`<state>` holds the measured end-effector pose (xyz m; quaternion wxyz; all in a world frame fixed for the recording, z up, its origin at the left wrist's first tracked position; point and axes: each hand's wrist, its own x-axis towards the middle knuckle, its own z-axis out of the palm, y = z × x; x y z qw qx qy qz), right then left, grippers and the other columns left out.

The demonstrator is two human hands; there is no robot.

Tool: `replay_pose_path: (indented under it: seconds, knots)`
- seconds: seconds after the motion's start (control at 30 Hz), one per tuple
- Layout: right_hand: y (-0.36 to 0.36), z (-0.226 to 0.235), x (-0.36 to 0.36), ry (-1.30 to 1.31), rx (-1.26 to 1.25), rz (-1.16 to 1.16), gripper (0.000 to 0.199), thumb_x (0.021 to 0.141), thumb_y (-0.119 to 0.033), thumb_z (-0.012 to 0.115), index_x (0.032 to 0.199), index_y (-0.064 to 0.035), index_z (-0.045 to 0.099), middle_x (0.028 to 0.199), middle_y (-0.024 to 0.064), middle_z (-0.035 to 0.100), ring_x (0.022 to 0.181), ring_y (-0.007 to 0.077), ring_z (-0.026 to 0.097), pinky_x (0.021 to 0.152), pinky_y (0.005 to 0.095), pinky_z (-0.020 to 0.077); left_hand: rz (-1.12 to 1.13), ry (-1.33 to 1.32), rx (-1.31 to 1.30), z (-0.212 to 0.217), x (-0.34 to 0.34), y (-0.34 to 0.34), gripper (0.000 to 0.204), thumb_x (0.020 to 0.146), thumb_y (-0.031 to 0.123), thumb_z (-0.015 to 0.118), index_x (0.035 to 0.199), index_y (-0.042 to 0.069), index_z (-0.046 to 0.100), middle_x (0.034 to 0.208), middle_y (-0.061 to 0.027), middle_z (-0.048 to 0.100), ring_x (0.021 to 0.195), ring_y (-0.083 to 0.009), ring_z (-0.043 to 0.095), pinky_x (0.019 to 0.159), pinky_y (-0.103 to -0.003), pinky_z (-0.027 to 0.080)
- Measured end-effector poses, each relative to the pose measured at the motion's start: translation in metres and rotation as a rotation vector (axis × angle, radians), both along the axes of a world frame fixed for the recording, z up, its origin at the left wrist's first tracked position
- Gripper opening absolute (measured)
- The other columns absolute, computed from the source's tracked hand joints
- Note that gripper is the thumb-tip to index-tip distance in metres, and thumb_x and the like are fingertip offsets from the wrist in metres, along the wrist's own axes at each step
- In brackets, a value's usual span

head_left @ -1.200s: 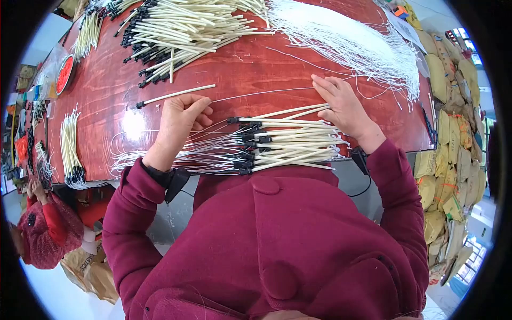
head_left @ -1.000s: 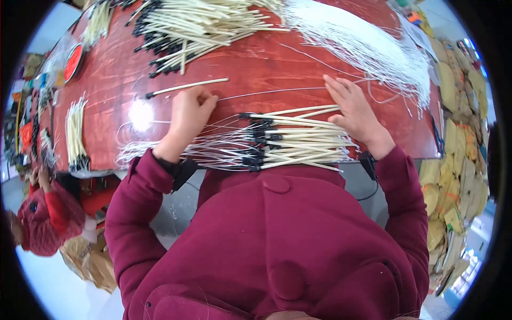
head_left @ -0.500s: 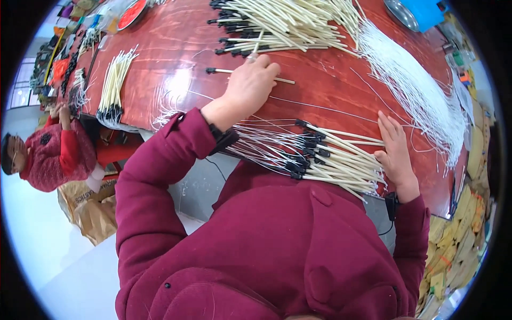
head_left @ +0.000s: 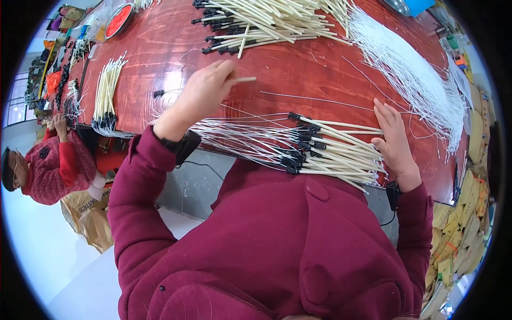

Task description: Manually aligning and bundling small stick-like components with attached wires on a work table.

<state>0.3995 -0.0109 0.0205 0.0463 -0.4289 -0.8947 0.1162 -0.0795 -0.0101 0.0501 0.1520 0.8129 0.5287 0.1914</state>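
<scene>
My left hand (head_left: 209, 88) is closed around a thin cream stick (head_left: 246, 79) over the table; the tip shows on its right and a black end on its left. My right hand (head_left: 393, 136) rests open on the table, fingers stretched, thumb against the ends of a bundle of cream sticks (head_left: 346, 154). These have black end pieces (head_left: 304, 146) with white cords (head_left: 240, 137) running left along the near table edge. A single white cord (head_left: 320, 100) lies between the hands.
A large heap of cream sticks (head_left: 277, 18) lies at the back of the red table (head_left: 304, 69), beside a long bunch of white cords (head_left: 410, 69). A smaller bundle (head_left: 108, 88) is at left, near a bowl of red bits (head_left: 118, 21). Another person (head_left: 56, 165) sits at left.
My left hand has moved left and slightly toward me, carrying the cream stick away from beneath the heap. My right hand has stayed by the bundle. The whole view has shifted slightly.
</scene>
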Motion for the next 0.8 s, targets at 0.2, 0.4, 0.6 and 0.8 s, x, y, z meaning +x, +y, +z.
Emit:
replay_pose_path:
  seconds: [0.2, 0.4, 0.6, 0.8]
  knots:
    - [0.001, -0.003, 0.003, -0.004, 0.011, 0.009, 0.09, 0.099, -0.07, 0.039, 0.151, 0.0032, 0.042, 0.162, 0.0141, 0.038, 0.145, 0.0369, 0.034, 0.121, 0.0471, 0.0272, 0.038, -0.043, -0.133, -0.012, -0.01, -0.018, 0.009, 0.096, 0.009, 0.06, 0.099, 0.001, 0.058, 0.095, -0.021, 0.064, 0.087, -0.0447, 0.063, 0.072, -0.049, 0.05]
    - [0.0, -0.005, 0.0, -0.016, 0.015, -0.005, 0.091, 0.098, -0.07, 0.042, 0.151, 0.0036, 0.042, 0.162, 0.0141, 0.038, 0.145, 0.0369, 0.034, 0.121, 0.0468, 0.0278, 0.024, -0.058, -0.159, -0.016, 0.002, -0.014, 0.01, 0.095, 0.01, 0.062, 0.098, 0.001, 0.058, 0.095, -0.0202, 0.065, 0.087, -0.0441, 0.063, 0.072, -0.048, 0.05]
    - [-0.001, -0.005, -0.002, -0.038, 0.021, -0.016, 0.093, 0.097, -0.071, 0.043, 0.151, 0.0036, 0.042, 0.162, 0.0139, 0.037, 0.145, 0.0364, 0.034, 0.121, 0.0465, 0.0275, 0.007, -0.076, -0.164, -0.019, 0.007, -0.01, 0.01, 0.095, 0.01, 0.062, 0.098, 0.001, 0.058, 0.095, -0.0194, 0.065, 0.087, -0.0437, 0.064, 0.073, -0.048, 0.05]
    - [-0.001, -0.005, -0.001, -0.056, 0.02, -0.022, 0.094, 0.096, -0.072, 0.044, 0.152, 0.0037, 0.041, 0.162, 0.014, 0.037, 0.146, 0.0361, 0.034, 0.121, 0.0465, 0.027, -0.001, -0.084, -0.171, -0.021, 0.01, -0.007, 0.01, 0.095, 0.01, 0.061, 0.099, 0.001, 0.058, 0.096, -0.0194, 0.066, 0.088, -0.0435, 0.064, 0.073, -0.048, 0.051]
